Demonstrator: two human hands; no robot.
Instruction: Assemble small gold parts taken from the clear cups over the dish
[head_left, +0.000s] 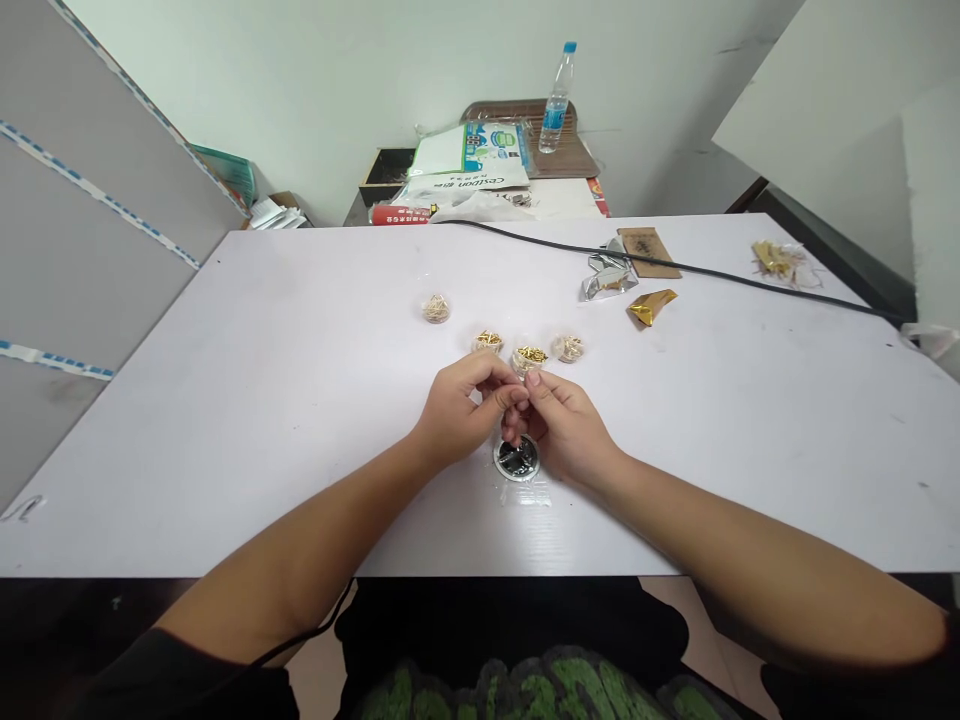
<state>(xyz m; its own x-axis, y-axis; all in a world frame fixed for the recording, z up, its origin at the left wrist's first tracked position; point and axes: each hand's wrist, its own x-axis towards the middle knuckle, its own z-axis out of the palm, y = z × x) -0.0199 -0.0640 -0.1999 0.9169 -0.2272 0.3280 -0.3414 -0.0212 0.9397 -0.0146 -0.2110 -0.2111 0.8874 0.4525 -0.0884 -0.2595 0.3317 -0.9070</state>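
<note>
My left hand [475, 406] and my right hand [568, 421] meet at the middle of the table, fingertips pinched together. Whatever sits between them is too small to make out. Just below the fingers lies a round dish [517, 458] with a white rim and a dark, shiny inside. Right beyond my fingertips stands a small clear cup of gold pins [531, 356]. Another cup of gold pins [488, 342] is behind my left hand. A cup of pale, beige pieces [568, 348] stands to the right, and a similar cup [436, 307] is farther left.
A black cable [555, 243] crosses the table's far side. Near it lie a silver bag [608, 275], brown cardboard [649, 252], a gold foil packet [652, 307] and a clear bag of gold pieces [780, 263]. Behind the table stands a water bottle [556, 105].
</note>
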